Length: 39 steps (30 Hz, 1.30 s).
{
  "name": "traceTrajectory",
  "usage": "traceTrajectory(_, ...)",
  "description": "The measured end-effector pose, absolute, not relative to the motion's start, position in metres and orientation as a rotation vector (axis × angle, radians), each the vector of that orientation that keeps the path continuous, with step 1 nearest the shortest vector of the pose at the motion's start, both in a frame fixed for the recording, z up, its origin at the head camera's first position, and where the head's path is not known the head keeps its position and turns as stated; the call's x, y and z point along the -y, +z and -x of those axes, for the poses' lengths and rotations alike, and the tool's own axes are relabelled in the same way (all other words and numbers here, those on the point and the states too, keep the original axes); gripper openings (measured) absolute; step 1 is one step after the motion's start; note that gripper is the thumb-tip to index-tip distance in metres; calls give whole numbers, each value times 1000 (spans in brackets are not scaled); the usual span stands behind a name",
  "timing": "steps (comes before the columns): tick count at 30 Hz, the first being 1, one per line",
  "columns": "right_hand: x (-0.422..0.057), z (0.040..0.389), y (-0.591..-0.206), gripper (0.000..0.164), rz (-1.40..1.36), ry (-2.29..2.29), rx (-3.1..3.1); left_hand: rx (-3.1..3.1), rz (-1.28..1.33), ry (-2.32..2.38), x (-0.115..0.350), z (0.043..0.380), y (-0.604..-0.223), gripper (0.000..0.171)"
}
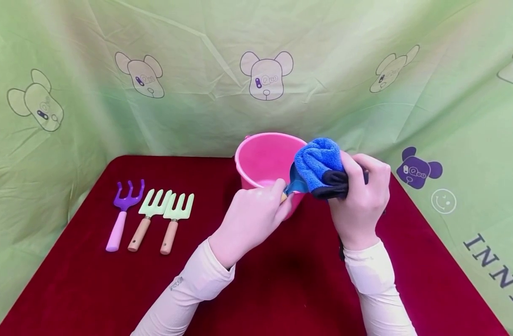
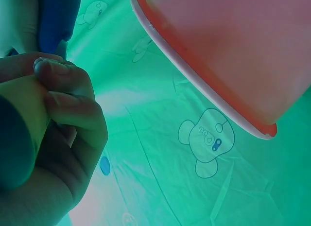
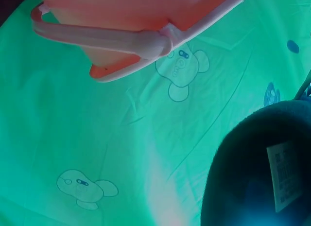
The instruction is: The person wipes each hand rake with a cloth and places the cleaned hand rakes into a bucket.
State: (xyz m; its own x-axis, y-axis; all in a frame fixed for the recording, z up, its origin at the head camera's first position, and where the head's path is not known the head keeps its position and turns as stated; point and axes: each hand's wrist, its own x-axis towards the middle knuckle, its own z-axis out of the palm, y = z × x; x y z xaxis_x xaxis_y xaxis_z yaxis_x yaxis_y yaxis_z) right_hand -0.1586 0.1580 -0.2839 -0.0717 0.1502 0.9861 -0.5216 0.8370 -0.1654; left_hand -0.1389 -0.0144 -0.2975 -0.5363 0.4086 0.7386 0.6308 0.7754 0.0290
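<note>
In the head view my left hand point(image 1: 252, 212) grips the wooden handle of a garden trowel point(image 1: 297, 182) whose blue blade tilts up to the right. A fluffy blue cloth point(image 1: 317, 161) with black trim covers much of that blade; my right hand point(image 1: 363, 200) holds the cloth against it. Both hands are raised at the near right side of a pink bucket point(image 1: 264, 156), overlapping its rim. The left wrist view shows curled fingers point(image 2: 73, 97) around the pale handle with its dark end. The cloth's dark underside and a white label point(image 3: 284, 175) appear in the right wrist view.
On the left of the dark red tabletop point(image 1: 155, 294) lie a purple hand rake point(image 1: 129, 200) and two pale green forks point(image 1: 154, 205) with wooden handles. A green curtain point(image 1: 197, 112) with printed bear heads surrounds the table at the back and sides.
</note>
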Motion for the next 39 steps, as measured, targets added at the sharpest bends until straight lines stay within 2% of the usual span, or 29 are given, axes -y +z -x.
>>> traceTrajectory(14, -156, 156, -279, 17, -323, 589, 1431, 2273, 829, -481, 16, 141, -298, 21)
traceTrajectory(26, -155, 150, -275, 16, -327, 654, 1366, 2276, 719, -499, 20, 142, -294, 27)
traceTrajectory(39, -146, 139, -267, 14, -282, 668, 1265, 2322, 672, -522, 25, 144, -292, 22)
